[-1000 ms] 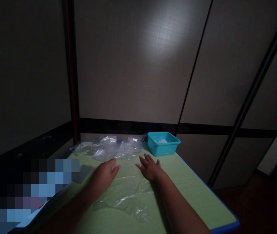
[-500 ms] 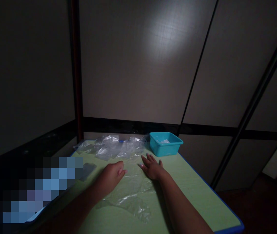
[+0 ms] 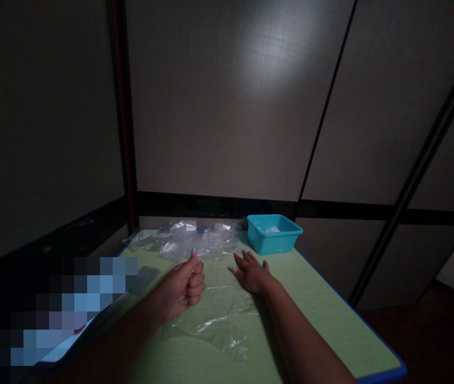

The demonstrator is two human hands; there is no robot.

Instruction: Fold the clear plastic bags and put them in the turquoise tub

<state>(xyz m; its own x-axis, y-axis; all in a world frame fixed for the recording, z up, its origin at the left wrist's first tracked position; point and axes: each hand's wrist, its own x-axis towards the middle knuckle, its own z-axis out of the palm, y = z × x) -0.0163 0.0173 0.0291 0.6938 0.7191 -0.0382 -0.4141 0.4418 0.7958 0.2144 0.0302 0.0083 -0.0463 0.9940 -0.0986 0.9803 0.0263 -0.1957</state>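
Observation:
A clear plastic bag lies spread out and wrinkled on the light green table. My left hand is over the bag's left side, curled into a fist with the thumb pointing up; nothing shows in it. On the right, my right hand rests palm down at the bag's upper right part, its fingers spread. Just behind both hands is a loose heap of clear plastic bags along the table's far side.
A turquoise plastic basin with something whitish inside stands at the far right corner. A small greyish flat item lies left of my left hand. A pixelated bluish area covers the lower left. Dark wardrobe panels stand right behind the table.
My left hand has turned so that its thumb now points upward and its curled fingers show. My right hand stays in place on the bag. The view has shifted slightly.

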